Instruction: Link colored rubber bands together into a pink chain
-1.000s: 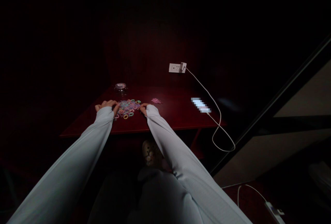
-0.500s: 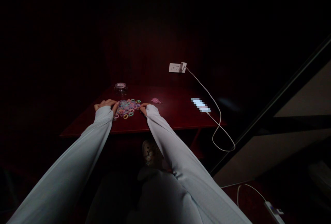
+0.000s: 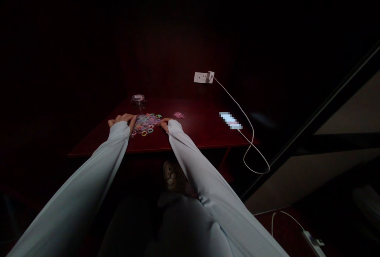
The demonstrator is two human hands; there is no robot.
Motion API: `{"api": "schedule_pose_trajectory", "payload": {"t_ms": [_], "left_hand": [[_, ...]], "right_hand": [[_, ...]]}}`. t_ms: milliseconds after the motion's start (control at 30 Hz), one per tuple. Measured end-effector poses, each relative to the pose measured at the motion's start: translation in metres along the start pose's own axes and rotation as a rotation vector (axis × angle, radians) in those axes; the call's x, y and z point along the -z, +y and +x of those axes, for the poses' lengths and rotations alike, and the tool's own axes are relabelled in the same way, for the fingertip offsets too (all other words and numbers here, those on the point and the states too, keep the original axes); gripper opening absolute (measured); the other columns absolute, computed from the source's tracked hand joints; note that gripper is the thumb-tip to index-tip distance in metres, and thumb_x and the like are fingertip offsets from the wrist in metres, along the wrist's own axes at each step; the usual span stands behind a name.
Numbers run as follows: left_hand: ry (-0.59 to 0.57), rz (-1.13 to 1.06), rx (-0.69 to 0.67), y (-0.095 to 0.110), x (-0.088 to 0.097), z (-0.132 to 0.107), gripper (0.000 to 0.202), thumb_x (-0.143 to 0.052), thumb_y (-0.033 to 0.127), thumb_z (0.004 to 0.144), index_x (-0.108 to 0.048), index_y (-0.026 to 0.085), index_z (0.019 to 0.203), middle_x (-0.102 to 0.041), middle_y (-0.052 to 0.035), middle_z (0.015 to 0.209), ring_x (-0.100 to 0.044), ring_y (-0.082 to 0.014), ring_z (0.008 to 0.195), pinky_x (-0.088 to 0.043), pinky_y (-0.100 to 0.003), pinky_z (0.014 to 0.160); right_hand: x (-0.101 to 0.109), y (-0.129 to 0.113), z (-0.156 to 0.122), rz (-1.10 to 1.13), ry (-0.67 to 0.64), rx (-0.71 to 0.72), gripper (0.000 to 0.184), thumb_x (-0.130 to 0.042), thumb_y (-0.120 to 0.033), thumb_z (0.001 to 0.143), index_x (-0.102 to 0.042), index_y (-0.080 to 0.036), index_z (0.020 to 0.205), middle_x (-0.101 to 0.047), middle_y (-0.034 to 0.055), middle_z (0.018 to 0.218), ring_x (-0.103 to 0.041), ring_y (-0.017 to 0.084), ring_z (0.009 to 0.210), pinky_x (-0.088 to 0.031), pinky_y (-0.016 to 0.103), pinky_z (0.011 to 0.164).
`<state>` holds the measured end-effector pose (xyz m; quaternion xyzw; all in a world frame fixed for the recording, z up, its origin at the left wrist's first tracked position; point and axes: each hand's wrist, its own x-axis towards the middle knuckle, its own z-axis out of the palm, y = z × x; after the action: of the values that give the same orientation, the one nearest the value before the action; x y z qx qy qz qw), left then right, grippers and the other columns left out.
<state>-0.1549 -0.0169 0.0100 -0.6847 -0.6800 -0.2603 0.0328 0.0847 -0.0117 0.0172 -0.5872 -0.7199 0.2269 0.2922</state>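
Observation:
A loose pile of small hair ties and elastic bands (image 3: 147,123) in pink, purple, green and yellow lies on the dark red table (image 3: 202,136). At the pile's left edge is my left hand (image 3: 122,119), its fingers bent and thumb and forefinger close together. My right hand (image 3: 165,124) rests at the right edge, thumb and forefinger pinched. Whatever either hand holds is too small to make out. Beyond the right hand sits a smaller heap of pink bands (image 3: 179,115). Behind the main pile stands a clear jar (image 3: 138,101) with a lid.
A lit phone (image 3: 230,120) lies on the table's right side, its white cable (image 3: 242,105) running to a charger in the wall socket (image 3: 200,77) and hanging past the table edge. Below are a clog-style shoe (image 3: 172,176) and a power strip (image 3: 313,243) on the floor.
Both hands stay almost where they were beside the pile. The view has shifted very slightly; the jar, pink heap and phone have not visibly moved.

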Motion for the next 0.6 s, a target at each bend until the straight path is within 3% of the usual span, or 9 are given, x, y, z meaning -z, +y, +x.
{"api": "schedule_pose_trajectory", "payload": {"t_ms": [100,300,600], "left_hand": [[0.008,0.006,-0.002,0.0008,0.0004,0.0002,0.041,-0.042,0.037,0.111,-0.075,0.021,0.129,-0.075,-0.0141,0.144,-0.062,-0.0358,0.126,-0.035,-0.049,0.1],[0.055,0.066,-0.006,0.0023,0.0017,0.0002,0.023,-0.06,0.043,0.1,-0.071,0.023,0.103,-0.079,-0.0129,0.121,-0.065,-0.0371,0.119,-0.04,-0.048,0.096],[0.02,0.067,-0.052,0.0008,0.0029,0.0001,0.026,-0.051,0.036,0.103,-0.073,0.022,0.099,-0.078,-0.0145,0.127,-0.066,-0.0374,0.119,-0.04,-0.051,0.097]], "right_hand": [[0.0013,-0.0009,-0.0013,0.007,-0.005,-0.002,0.022,-0.06,-0.033,0.1,-0.081,-0.028,0.106,-0.082,-0.0023,0.099,-0.072,0.016,0.095,-0.054,0.022,0.084],[0.0025,-0.0024,-0.0035,0.002,0.002,-0.01,0.023,-0.059,-0.03,0.1,-0.082,-0.026,0.1,-0.082,-0.0015,0.095,-0.073,0.016,0.093,-0.054,0.02,0.084],[-0.0003,0.0,0.0002,0.021,-0.014,0.008,0.025,-0.06,-0.031,0.101,-0.082,-0.023,0.11,-0.083,0.0008,0.1,-0.073,0.015,0.094,-0.053,0.019,0.083]]}}
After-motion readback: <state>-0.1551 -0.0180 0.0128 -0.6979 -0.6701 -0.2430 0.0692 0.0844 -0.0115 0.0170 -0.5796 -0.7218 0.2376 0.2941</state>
